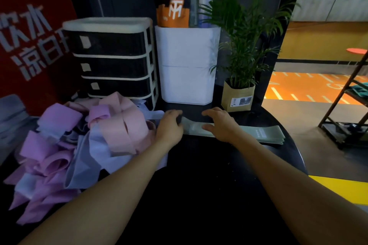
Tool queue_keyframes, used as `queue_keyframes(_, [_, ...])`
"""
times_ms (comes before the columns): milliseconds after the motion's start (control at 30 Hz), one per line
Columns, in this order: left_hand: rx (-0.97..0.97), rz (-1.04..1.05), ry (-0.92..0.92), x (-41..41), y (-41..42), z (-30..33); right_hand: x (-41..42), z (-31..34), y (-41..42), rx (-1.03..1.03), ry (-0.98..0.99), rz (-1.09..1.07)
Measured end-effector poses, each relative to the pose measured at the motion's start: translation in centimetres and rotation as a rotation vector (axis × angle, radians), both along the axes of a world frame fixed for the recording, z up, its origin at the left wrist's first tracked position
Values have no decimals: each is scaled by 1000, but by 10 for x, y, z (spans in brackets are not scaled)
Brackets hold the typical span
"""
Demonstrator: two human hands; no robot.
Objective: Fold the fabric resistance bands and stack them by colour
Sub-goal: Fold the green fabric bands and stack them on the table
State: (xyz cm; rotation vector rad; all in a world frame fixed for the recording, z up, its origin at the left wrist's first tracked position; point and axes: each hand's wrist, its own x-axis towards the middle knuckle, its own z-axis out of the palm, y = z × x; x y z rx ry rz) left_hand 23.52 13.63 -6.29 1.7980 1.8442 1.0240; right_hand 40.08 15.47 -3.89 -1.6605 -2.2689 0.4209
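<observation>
A pale green band (194, 128) lies flat across the far part of the black table (209, 175), on top of a stack of green bands (266, 135) that reaches out to the right. My left hand (170, 125) grips the band's left end with curled fingers. My right hand (219, 123) rests flat on the band's middle, fingers spread. A loose heap of pink, purple and lilac bands (79, 141) covers the table's left side, touching my left wrist.
A black drawer unit with a white frame (111, 57) stands behind the heap. A white bin (187, 65) and a potted plant in a paper bag (238, 93) stand at the back. A dark metal rack (348, 105) stands on the floor, right.
</observation>
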Motion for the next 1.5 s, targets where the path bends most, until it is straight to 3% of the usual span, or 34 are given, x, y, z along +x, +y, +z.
queue_keyframes(267, [134,-38,38,-35,-47,55,-53,41,-38,142,112,99])
queue_keyframes(733, [233,139,248,-207,-123,67,-204,65,-83,215,143,306])
queue_keyframes(1100, [216,311,120,-290,-128,30,-283,54,-65,245,104,395])
queue_keyframes(1233, [154,318,83,-306,-126,19,-309,53,-58,251,55,408])
queue_keyframes(1367, [104,294,29,-315,-127,11,-326,40,-52,207,-118,427])
queue_keyframes(1500, [115,275,-46,-315,-131,10,-325,39,-45,288,-103,365])
